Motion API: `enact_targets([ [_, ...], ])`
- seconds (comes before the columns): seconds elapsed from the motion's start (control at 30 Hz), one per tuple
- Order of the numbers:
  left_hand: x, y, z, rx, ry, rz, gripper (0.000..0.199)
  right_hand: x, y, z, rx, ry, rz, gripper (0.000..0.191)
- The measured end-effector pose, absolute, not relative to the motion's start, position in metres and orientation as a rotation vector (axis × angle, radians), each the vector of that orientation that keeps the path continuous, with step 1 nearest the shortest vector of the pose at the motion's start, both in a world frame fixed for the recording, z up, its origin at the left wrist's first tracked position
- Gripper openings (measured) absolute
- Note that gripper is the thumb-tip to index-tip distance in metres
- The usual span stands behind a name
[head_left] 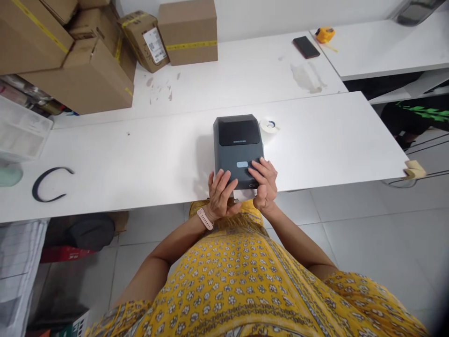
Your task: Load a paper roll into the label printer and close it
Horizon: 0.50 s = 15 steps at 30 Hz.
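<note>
We've got both hands on the dark grey label printer (238, 149) at the near edge of the white table (140, 159), left hand (220, 195) and right hand (264, 185) open, fingers spread over its front.

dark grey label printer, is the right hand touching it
Touching: the head view shows the right hand's fingers lying flat on the dark grey label printer's front.

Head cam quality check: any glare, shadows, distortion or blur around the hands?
Head view: even, soft light, no glare; faint shadow left of the label printer; wide-angle bends the table edge; left hand and right hand sharp, no motion blur; corners darken slightly.
</note>
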<state>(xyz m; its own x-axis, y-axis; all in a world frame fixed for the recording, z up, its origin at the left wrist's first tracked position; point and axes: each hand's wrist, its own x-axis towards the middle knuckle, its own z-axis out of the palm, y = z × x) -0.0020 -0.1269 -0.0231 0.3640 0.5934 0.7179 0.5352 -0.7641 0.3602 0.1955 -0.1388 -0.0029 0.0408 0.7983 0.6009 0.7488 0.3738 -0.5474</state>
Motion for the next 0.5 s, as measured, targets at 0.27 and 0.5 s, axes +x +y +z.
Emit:
enact_targets([
  [0.27,0.009,-0.113,-0.006,2.597,0.963,1.629,0.055,0.180,-0.130,-0.010,-1.108,-1.485,-0.023,0.057],
  [0.5,0.015,-0.115,-0.013,2.480,0.999,1.714,0.049,0.177,-0.130,-0.017,-1.203,-1.448,-0.062,0.061],
])
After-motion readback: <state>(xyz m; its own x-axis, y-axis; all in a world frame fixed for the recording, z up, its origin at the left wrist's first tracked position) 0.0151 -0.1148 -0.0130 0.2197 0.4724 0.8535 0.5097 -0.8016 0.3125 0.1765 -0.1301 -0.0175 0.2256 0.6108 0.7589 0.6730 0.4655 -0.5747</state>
